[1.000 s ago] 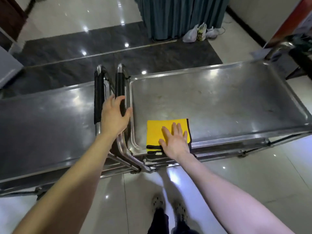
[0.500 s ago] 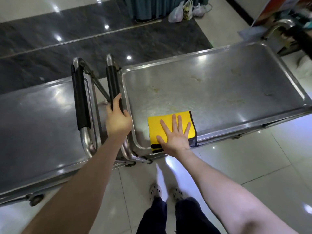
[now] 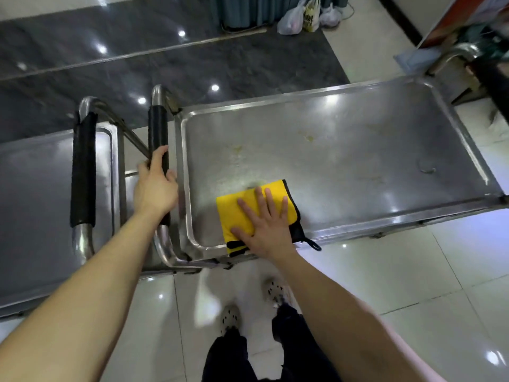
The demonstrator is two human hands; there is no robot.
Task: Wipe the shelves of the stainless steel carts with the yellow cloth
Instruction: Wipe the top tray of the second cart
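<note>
The folded yellow cloth (image 3: pixel 234 213) with black trim lies at the near left corner of the right cart's top shelf (image 3: pixel 344 150). My right hand (image 3: pixel 264 224) presses flat on it with the fingers spread. My left hand (image 3: pixel 155 186) grips the black-padded handle (image 3: pixel 158 133) of that cart. Faint yellowish stains mark the steel shelf further in. A second steel cart's shelf (image 3: pixel 33 210) stands to the left, with its own padded handle (image 3: pixel 82 172) beside the first one.
Glossy white floor tiles lie under my feet (image 3: pixel 230 318), and dark tiles run behind the carts. Plastic bags (image 3: pixel 305 16) sit by a curtain at the back. Another cart handle (image 3: pixel 454 53) and dark clutter crowd the far right corner.
My right hand has slid the cloth a little to the right along the near edge of the shelf. My left hand has kept its hold on the handle.
</note>
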